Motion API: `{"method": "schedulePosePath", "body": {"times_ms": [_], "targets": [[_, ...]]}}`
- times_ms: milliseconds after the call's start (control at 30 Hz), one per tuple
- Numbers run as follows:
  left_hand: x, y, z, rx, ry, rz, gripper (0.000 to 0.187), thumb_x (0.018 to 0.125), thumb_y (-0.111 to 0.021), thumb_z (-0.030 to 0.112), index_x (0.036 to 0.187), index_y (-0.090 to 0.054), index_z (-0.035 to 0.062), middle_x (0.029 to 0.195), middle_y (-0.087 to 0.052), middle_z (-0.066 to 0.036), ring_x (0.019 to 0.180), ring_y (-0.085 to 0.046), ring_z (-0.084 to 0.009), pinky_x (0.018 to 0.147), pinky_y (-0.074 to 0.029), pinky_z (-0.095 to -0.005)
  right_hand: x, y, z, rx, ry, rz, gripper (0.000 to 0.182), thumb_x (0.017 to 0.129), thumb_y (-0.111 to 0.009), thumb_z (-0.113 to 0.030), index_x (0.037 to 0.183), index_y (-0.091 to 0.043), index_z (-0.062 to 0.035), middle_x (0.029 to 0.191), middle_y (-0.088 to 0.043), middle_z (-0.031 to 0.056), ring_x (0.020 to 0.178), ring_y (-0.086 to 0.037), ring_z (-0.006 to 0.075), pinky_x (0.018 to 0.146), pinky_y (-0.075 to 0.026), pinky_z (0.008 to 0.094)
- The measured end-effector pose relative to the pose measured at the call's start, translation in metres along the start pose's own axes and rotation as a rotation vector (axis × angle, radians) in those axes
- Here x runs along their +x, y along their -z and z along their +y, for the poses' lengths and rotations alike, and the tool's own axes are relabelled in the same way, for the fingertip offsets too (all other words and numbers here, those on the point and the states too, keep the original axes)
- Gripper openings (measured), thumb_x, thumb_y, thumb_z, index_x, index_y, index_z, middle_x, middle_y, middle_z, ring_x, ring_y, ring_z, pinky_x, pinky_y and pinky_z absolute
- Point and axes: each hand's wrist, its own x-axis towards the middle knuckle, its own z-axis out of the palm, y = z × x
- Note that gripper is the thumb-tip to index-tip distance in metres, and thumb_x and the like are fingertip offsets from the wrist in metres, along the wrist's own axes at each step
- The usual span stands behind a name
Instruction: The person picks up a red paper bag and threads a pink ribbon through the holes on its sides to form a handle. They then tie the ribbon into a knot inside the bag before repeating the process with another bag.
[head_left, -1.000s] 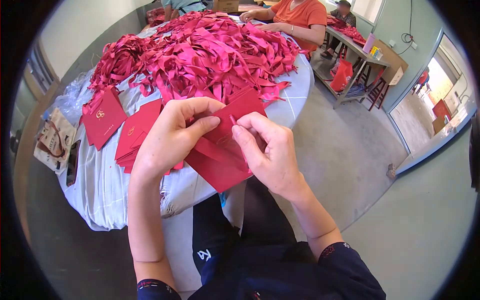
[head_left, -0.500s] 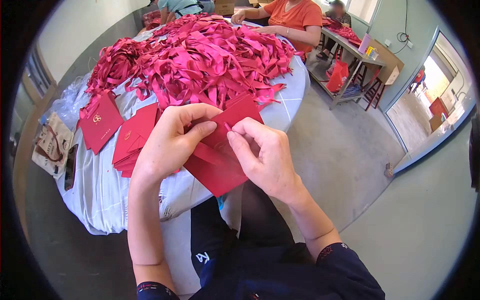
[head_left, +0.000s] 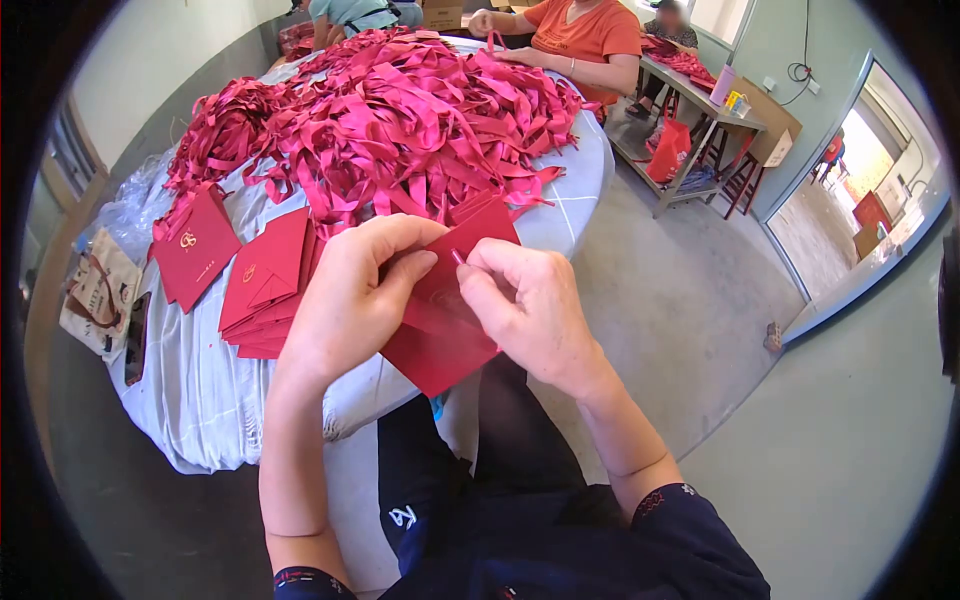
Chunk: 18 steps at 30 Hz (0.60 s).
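Observation:
My left hand (head_left: 352, 290) grips the upper left edge of a flat red paper bag (head_left: 437, 352), thumb in front and fingers behind. At its face my right hand (head_left: 535, 315) pinches a thin dark-red ribbon end (head_left: 458, 257) between thumb and forefinger. The bag is tilted above my lap, just off the table's edge; a faint logo shows on it, partly covered by my fingers. Beyond my hands lies a big heap of pinkish-red ribbons (head_left: 400, 130). To the left are a stack of flat red bags (head_left: 265, 270) and another red bag (head_left: 197, 245) with gold logos.
A pale cloth covers the round table (head_left: 200, 400). A tote bag (head_left: 105, 290), a dark phone (head_left: 138, 340) and clear plastic (head_left: 140, 205) sit at its left edge. Across it, a person in orange (head_left: 585, 45) handles ribbon. A side bench (head_left: 690, 100) stands at right.
My hands and the bag stay almost in place, with the right hand shifted very slightly. The person in orange has raised a ribbon from the heap. The view has moved a little.

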Motion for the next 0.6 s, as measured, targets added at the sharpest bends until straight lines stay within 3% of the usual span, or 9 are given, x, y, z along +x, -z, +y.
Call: {"method": "schedulePosePath", "body": {"times_ms": [33, 100, 167, 200, 267, 400, 467, 600], "targets": [[-0.001, -0.005, 0.001, 0.053, -0.059, 0.059, 0.019, 0.084, -0.055, -0.005, 0.101, -0.061, -0.0061, 0.086, -0.064, -0.009, 0.083, -0.059, -0.0140, 0.079, -0.047, -0.0280, 0.002, 0.001, 0.001, 0.027, -0.013, -0.017, 0.016, 0.085, -0.056, -0.008, 0.073, -0.054, 0.0030, 0.056, -0.048, 0.0031, 0.053, -0.044, 0.0060, 0.048, -0.036, 0.0257], [-0.003, -0.008, 0.009, 0.170, -0.111, 0.085, 0.019, 0.083, -0.054, -0.006, 0.101, -0.061, -0.0064, 0.085, -0.063, -0.011, 0.082, -0.060, -0.0173, 0.077, -0.047, -0.0286, 0.004, 0.004, 0.002, 0.051, -0.025, -0.033, 0.017, 0.085, -0.055, -0.008, 0.072, -0.053, 0.0033, 0.056, -0.047, 0.0016, 0.054, -0.043, 0.0050, 0.048, -0.035, 0.0250], [-0.005, -0.012, 0.014, 0.305, -0.164, 0.123, 0.021, 0.080, -0.054, -0.008, 0.100, -0.060, -0.0074, 0.084, -0.061, -0.016, 0.079, -0.060, -0.0258, 0.074, -0.047, -0.0305, 0.005, 0.005, 0.003, 0.057, -0.060, -0.066, 0.016, 0.080, -0.055, -0.013, 0.073, -0.057, 0.0009, 0.065, -0.057, 0.0203, 0.062, -0.059, 0.0358, 0.056, -0.044, 0.0414], [-0.005, -0.014, 0.015, 0.304, -0.163, 0.123, 0.021, 0.080, -0.054, -0.008, 0.100, -0.060, -0.0074, 0.084, -0.061, -0.016, 0.079, -0.060, -0.0258, 0.074, -0.047, -0.0305, 0.005, 0.005, 0.005, 0.056, -0.062, -0.067, 0.016, 0.080, -0.055, -0.013, 0.073, -0.057, 0.0009, 0.065, -0.057, 0.0203, 0.062, -0.059, 0.0358, 0.056, -0.044, 0.0414], [-0.006, -0.018, 0.013, 0.320, -0.182, 0.177, 0.020, 0.080, -0.055, -0.008, 0.099, -0.061, -0.0072, 0.084, -0.061, -0.016, 0.078, -0.060, -0.0254, 0.073, -0.047, -0.0304, 0.005, 0.003, 0.009, 0.109, -0.067, -0.081, 0.016, 0.084, -0.053, -0.008, 0.072, -0.051, 0.0031, 0.059, -0.045, 0.0001, 0.058, -0.041, 0.0043, 0.051, -0.035, 0.0238], [-0.005, -0.018, 0.007, 0.238, -0.175, 0.173, 0.019, 0.082, -0.055, -0.007, 0.100, -0.060, -0.0072, 0.083, -0.061, -0.013, 0.077, -0.059, -0.0203, 0.072, -0.047, -0.0293, 0.004, 0.001, 0.010, 0.149, -0.056, -0.059, 0.016, 0.084, -0.053, -0.007, 0.072, -0.051, 0.0030, 0.059, -0.045, 0.0007, 0.059, -0.041, 0.0047, 0.051, -0.035, 0.0239], [-0.006, -0.017, 0.003, -0.026, -0.013, 0.154, 0.017, 0.084, -0.057, -0.005, 0.100, -0.061, -0.0069, 0.081, -0.061, -0.007, 0.076, -0.056, -0.0125, 0.071, -0.045, -0.0269, 0.002, 0.001, 0.008, 0.080, -0.017, -0.024, 0.015, 0.084, -0.054, -0.007, 0.073, -0.051, 0.0033, 0.059, -0.045, 0.0015, 0.058, -0.041, 0.0053, 0.051, -0.035, 0.0245], [-0.005, -0.015, 0.006, -0.029, 0.070, 0.112, 0.016, 0.085, -0.057, -0.004, 0.100, -0.060, -0.0065, 0.080, -0.059, -0.003, 0.077, -0.052, -0.0077, 0.071, -0.044, -0.0242, 0.000, 0.003, 0.007, 0.069, -0.015, 0.002, 0.015, 0.084, -0.055, -0.006, 0.073, -0.052, 0.0033, 0.059, -0.045, 0.0022, 0.058, -0.041, 0.0056, 0.051, -0.035, 0.0251]]}}
